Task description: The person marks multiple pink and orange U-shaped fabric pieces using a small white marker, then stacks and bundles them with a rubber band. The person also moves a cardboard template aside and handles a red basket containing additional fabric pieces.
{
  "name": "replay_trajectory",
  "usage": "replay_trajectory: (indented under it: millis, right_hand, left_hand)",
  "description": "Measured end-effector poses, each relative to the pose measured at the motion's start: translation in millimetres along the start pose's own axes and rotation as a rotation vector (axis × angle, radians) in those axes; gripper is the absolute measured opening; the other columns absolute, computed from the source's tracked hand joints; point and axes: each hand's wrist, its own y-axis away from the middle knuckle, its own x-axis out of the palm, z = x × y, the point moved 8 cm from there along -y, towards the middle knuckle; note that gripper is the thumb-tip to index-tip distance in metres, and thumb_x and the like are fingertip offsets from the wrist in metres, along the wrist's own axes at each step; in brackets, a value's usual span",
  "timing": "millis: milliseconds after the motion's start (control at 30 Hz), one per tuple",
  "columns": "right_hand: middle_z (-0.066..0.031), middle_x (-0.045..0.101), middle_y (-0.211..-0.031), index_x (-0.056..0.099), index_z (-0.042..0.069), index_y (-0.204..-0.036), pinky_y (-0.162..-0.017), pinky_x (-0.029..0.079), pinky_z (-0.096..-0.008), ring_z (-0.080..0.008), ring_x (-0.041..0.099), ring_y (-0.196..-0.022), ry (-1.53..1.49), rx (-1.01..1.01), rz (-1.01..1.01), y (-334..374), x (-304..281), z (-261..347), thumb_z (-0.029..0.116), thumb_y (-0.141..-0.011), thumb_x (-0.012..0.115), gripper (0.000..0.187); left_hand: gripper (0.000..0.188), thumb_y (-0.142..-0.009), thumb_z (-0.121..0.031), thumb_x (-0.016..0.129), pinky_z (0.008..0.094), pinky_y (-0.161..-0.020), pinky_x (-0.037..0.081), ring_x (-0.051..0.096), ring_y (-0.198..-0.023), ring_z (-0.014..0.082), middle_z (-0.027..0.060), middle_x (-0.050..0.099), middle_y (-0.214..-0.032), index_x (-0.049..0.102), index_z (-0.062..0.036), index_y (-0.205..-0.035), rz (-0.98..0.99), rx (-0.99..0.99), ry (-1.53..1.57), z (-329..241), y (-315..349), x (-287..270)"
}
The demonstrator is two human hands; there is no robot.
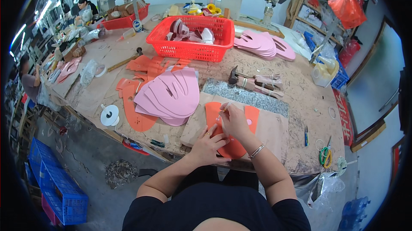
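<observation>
On the board in front of me lies an orange cut shoe-upper piece (pixel 252 117), U-shaped, with a few small pale spots on it. My left hand (pixel 207 146) presses down on its left and lower part, fingers spread. Above the middle of the same piece, my right hand (pixel 235 121) is closed in a pinch around something small and slim, mostly hidden by the fingers. To the left is a fanned stack of pink upper pieces (pixel 174 96), partly over more orange pieces (pixel 139 115).
Behind stands a red plastic basket (pixel 193 53) with shoe parts inside. A hammer (pixel 233 76) and bundled tools (pixel 257 84) lie by a stone slab (pixel 268 104). Scissors (pixel 327 156) are near the right edge, a white spool (pixel 110 115) at the left. More pink pieces (pixel 262 46) lie behind.
</observation>
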Motion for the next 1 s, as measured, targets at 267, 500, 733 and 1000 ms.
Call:
replay_trajectory:
  millis: [267, 500, 733, 1000]
  right_hand:
    - [-0.0136, 0.066, -0.083, 0.058, -0.001, -0.094, -0.064, 0.055, -0.0312, -0.0208, 0.07, -0.073, -0.176, -0.006, 0.014, 0.4, 4.2, 4.1, 0.0, -0.089, 0.061, 0.006]
    - [-0.0127, 0.067, -0.081, 0.059, 0.0, -0.098, -0.067, 0.055, -0.0295, -0.0188, 0.071, -0.077, -0.111, 0.039, 0.018, 2.1, -0.7, -6.0, -0.001, -0.09, 0.06, 0.008]
    - [-0.0113, 0.066, -0.081, 0.059, 0.001, -0.096, -0.065, 0.053, -0.0305, -0.0199, 0.069, -0.072, -0.219, 0.185, -0.066, 5.5, -27.5, -23.4, 0.004, -0.09, 0.062, 0.007]
    - [-0.0118, 0.067, -0.082, 0.058, 0.0, -0.093, -0.064, 0.052, -0.0325, -0.0204, 0.069, -0.068, -0.078, 0.319, -0.073, 29.6, -83.3, -62.2, 0.007, -0.091, 0.062, 0.009]
  left_hand:
    - [0.065, -0.067, -0.059, 0.077, 0.0592, -0.111, 0.028, 0.041, -0.134, 0.0399, -0.0003, 0.058, -0.129, 0.067, -0.0196, -0.118, -0.015, -0.02, -0.022, -0.1, 1.1, -2.4]
    - [0.066, -0.068, -0.059, 0.075, 0.0609, -0.111, 0.026, 0.041, -0.133, 0.0407, 0.0013, 0.057, -0.13, 0.067, -0.0185, -0.119, 0.004, -0.012, -0.004, 1.5, -1.3, 1.3]
    - [0.066, -0.066, -0.059, 0.077, 0.0593, -0.111, 0.026, 0.041, -0.133, 0.0405, 0.0014, 0.059, -0.128, 0.067, -0.0162, -0.116, 0.004, -0.025, 0.0, 1.8, -0.2, -0.7]
    - [0.065, -0.065, -0.059, 0.077, 0.0578, -0.111, 0.028, 0.042, -0.131, 0.0397, 0.0003, 0.06, -0.124, 0.068, -0.0166, -0.113, -0.032, -0.016, -0.002, -1.0, -1.2, -5.1]
